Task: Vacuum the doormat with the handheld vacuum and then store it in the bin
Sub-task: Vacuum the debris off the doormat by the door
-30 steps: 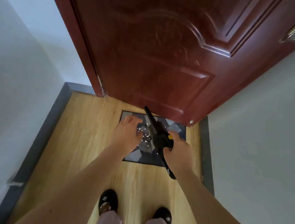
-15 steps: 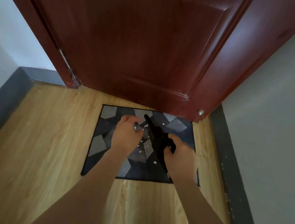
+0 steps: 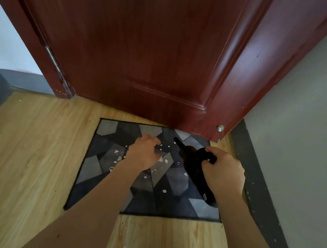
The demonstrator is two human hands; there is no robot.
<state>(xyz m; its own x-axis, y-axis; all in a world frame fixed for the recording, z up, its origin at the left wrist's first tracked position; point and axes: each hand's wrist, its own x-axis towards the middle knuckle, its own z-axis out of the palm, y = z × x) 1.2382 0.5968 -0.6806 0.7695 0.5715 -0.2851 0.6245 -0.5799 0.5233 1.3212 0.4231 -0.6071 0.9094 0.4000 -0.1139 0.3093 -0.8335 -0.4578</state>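
Gripping the black handheld vacuum point(image 3: 193, 162) tight in the right hand point(image 3: 224, 171), low over the right side of the doormat point(image 3: 93, 169), pointing its nozzle toward the red door point(image 3: 143, 57). Hovering the left hand point(image 3: 144, 153) over the mat's middle, loosely curled, holding nothing. Loads of little white scraps point(image 3: 164, 191) scattered across the grey patchwork. Wood floor point(image 3: 32, 155) all round.

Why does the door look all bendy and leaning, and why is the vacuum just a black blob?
Head view: the wide-angle lens curves and tilts the door; soft light streaks a pale sheen down its right edge; the handheld vacuum in the right hand is so dark its details vanish against the doormat; the fingers of the left hand look slightly smeared.
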